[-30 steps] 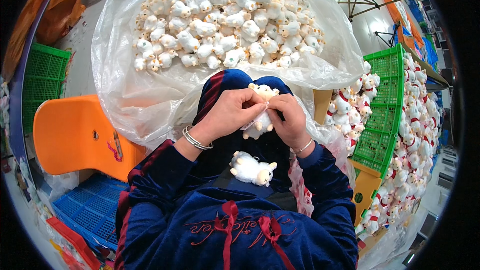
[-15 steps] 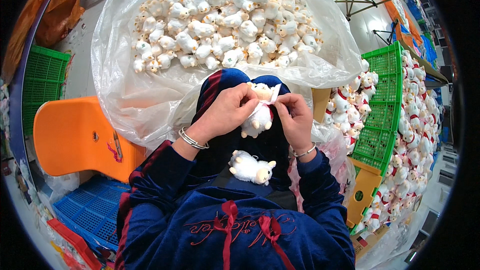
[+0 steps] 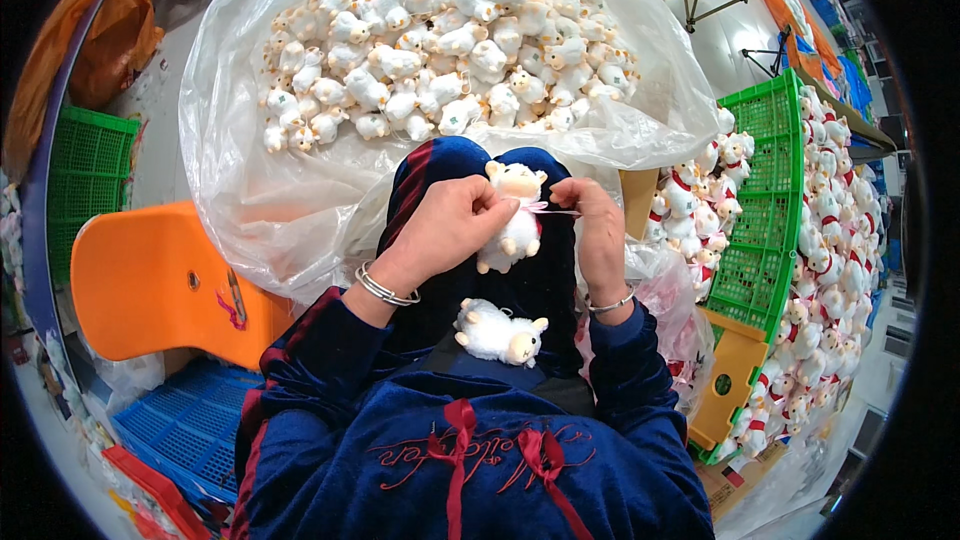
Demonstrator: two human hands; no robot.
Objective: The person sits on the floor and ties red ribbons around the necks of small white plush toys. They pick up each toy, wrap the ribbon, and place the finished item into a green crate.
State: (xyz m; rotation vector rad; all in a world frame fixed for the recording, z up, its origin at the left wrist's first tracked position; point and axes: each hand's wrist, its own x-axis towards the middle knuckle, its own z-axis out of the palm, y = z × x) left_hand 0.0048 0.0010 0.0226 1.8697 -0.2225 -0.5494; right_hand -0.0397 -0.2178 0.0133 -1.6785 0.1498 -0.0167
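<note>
Between my knees a small white plush lamb (image 3: 512,240) stands upright, facing me. A pale pink ribbon (image 3: 545,208) runs across its neck, and a bit of red shows below it at the side. My left hand (image 3: 452,223) is closed at the lamb's neck, thumb and forefinger pinching the ribbon there. The ribbon's thin free end stretches to my right hand (image 3: 597,235), whose thumb and forefinger are closed on it. On my lap, nearer my body, lies a second white plush lamb (image 3: 490,332) with its head toward the right; neither hand touches it.
A big clear plastic bag (image 3: 235,140) ahead holds a heap of plush lambs (image 3: 440,50). To the right, a green crate (image 3: 758,210) stands among lambs with red neckwear (image 3: 825,240). An orange chair (image 3: 150,280) with a small tool on it and a blue crate (image 3: 185,415) are on the left.
My right hand has moved slightly right and turned, drawing the ribbon out thin from the neck. The white piece seen near the lamb's cheek is gone from there. My left hand stays at the neck.
</note>
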